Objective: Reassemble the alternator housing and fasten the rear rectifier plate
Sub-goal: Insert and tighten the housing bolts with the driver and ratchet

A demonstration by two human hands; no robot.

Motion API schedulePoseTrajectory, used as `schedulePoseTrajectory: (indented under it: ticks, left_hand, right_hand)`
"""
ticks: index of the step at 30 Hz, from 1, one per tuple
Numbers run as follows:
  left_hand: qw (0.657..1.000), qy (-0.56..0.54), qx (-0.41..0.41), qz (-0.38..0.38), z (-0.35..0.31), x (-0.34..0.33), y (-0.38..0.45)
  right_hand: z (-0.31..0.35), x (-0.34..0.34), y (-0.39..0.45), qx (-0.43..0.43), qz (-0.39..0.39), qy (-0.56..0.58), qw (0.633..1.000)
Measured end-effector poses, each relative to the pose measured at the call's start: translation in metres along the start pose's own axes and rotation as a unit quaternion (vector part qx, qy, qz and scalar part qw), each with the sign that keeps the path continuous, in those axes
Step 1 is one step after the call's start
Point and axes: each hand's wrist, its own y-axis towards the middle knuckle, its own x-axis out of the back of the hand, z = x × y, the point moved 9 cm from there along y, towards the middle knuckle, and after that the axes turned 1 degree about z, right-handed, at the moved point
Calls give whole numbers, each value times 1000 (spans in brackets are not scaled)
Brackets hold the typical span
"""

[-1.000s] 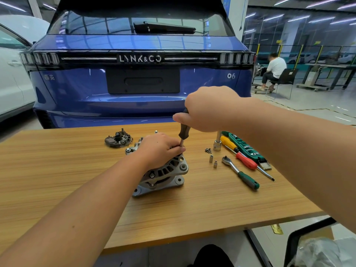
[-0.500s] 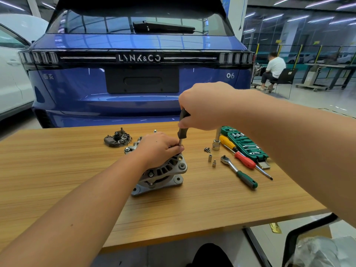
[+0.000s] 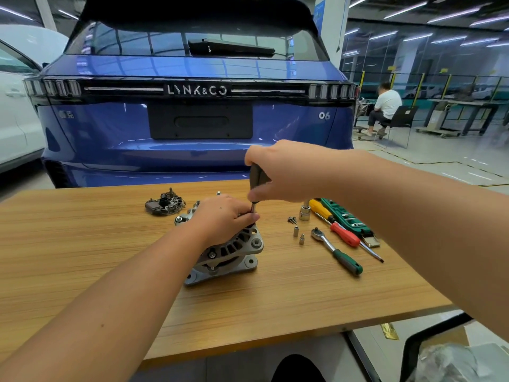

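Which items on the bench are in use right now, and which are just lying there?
In use:
alternator, steadied by left hand
screwdriver, gripped by right hand

Lying about:
rectifier plate
ratchet
red screwdriver
socket case
loose sockets
screws

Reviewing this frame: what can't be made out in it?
Head view only:
- Screwdriver tip and the fastener it meets: hidden behind the left hand.
- Alternator top: covered by the same hand.
- Screwdriver handle top: wrapped by the right hand.
- Loose screws: too small to identify.
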Motion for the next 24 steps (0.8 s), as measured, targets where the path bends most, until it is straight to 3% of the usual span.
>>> schedulePoseTrajectory:
  ticks: [3, 7, 10, 12, 17, 24]
  left_hand:
    - [1000, 3, -6, 0, 0, 0, 1]
    - [1000, 6, -12, -1, -1, -1, 0]
    - [1000, 6, -12, -5, -1, 0, 0]
    - [1000, 2, -12, -9, -1, 0, 0]
    - [1000, 3, -8, -9, 0, 0, 0]
    - [1000, -2, -9, -10, -2, 2, -2]
  right_hand:
    - [3, 4, -2, 35, -8, -29, 999]
    - [-5, 9, 4, -43, -72, -75, 994]
    - [-12, 7, 5, -106, -90, -48, 989]
    - [-13, 7, 5, -94, -78, -39, 992]
    - [6, 16, -2, 44, -29, -19, 998]
    - [0, 23, 4, -42, -48, -98, 993]
